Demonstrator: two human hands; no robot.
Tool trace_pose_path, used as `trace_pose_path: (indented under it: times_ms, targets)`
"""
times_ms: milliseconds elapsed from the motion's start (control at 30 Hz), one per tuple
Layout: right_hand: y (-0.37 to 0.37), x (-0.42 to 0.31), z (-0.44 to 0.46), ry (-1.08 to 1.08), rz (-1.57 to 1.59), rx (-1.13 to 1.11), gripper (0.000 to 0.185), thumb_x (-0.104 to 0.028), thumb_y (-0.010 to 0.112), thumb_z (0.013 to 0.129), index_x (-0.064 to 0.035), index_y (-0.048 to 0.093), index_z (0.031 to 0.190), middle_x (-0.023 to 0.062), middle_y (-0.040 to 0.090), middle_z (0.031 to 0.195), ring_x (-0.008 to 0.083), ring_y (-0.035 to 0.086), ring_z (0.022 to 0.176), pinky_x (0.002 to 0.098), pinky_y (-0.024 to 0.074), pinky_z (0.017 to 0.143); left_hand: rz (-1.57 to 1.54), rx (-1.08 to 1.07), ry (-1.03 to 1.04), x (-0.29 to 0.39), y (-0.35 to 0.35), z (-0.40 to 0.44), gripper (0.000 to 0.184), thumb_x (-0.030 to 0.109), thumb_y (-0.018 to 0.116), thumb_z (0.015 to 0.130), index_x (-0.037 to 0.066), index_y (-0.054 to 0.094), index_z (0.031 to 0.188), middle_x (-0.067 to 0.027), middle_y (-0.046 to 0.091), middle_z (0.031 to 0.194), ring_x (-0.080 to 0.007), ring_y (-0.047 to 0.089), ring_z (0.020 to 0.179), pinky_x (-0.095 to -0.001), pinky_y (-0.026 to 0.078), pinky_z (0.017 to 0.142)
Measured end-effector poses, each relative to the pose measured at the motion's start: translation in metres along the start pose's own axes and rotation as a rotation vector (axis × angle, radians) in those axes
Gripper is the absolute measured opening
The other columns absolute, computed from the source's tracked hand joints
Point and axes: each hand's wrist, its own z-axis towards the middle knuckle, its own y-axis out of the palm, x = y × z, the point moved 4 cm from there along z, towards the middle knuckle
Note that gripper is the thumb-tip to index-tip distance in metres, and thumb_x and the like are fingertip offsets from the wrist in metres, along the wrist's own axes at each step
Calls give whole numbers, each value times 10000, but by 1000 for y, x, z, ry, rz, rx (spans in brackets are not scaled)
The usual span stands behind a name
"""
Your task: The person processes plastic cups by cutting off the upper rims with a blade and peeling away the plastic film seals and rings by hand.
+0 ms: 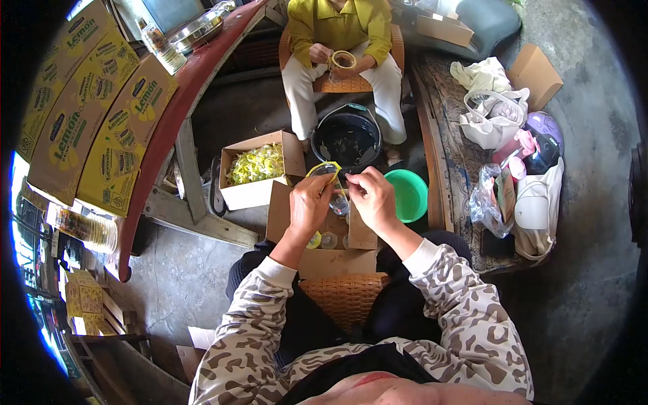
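In front of my knees, a clear plastic cup [339, 204] with a yellow strip [325, 168] along its upper edge is between my hands. My left hand [312, 201] is closed on the cup's left side near that strip. With fingers pinched together, my right hand [372, 196] is at the cup's right side; what its fingertips hold is too small to tell. Just below stands an open cardboard box [337, 260] with several clear cups [329, 240] inside, partly hidden by my hands.
A person [344, 34] sits opposite, holding a yellow-rimmed piece [344, 60]. Between us are a black bucket [347, 111] of dark liquid, a green basin [409, 196], and a box [253, 196] of yellow scraps. Lemon cartons [128, 135] flank the left; bags [496, 115] lie on the right bench.
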Motion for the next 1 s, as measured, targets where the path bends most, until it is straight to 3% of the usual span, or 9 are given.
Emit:
trace_pose_path:
  times_ms: [133, 233, 433, 733, 933, 1000]
  targets:
    - [2, 0, -2, -26, -35, -3, 132, -12, 755, 765, -58, 674, 857, 65, 579, 769, 257, 630, 669, 379, 506, 587, 0, 5, -13, 2, 0, -1, 161, 84, 713, 842, 52, 733, 999, -151, 722, 886, -338, 692, 801, -412, 550, 710]
    - [3, -1, -2, -40, -71, -14, 134, -15, 759, 756, -60, 676, 851, 63, 575, 776, 261, 629, 682, 385, 505, 588, 52, -16, -16, 6, 0, -2, 179, 62, 718, 853, 19, 737, 1026, -173, 729, 910, -293, 720, 771, -360, 552, 664]
    - [8, -2, -5, -8, -121, -34, 135, -24, 743, 772, -64, 687, 888, 61, 575, 803, 260, 635, 721, 397, 508, 595, 51, -6, -52, 8, 3, -6, 183, 68, 722, 847, 26, 739, 1025, -179, 728, 902, -309, 721, 774, -369, 555, 673]
    - [21, 2, -9, 13, -163, -144, 232, 30, 682, 764, 4, 654, 993, 133, 560, 882, 323, 603, 858, 429, 502, 731, 47, -37, -122, -4, 11, -9, 220, 87, 720, 841, 24, 739, 1051, -198, 726, 928, -338, 722, 835, -387, 562, 735]
    - [26, 1, -7, -17, -212, -152, 181, 16, 677, 771, 11, 647, 949, 138, 564, 885, 327, 608, 873, 432, 504, 737, 88, 10, -59, -12, 16, -11, 157, 129, 702, 857, 63, 740, 995, -157, 718, 874, -332, 699, 775, -407, 549, 689]
    - [31, 13, -8, 172, -134, -162, 153, 10, 672, 779, -6, 662, 931, 132, 572, 886, 327, 619, 871, 433, 508, 727, 98, -2, -57, -14, 18, -12, 142, 137, 704, 860, 74, 741, 981, -150, 715, 855, -330, 696, 763, -412, 545, 670]
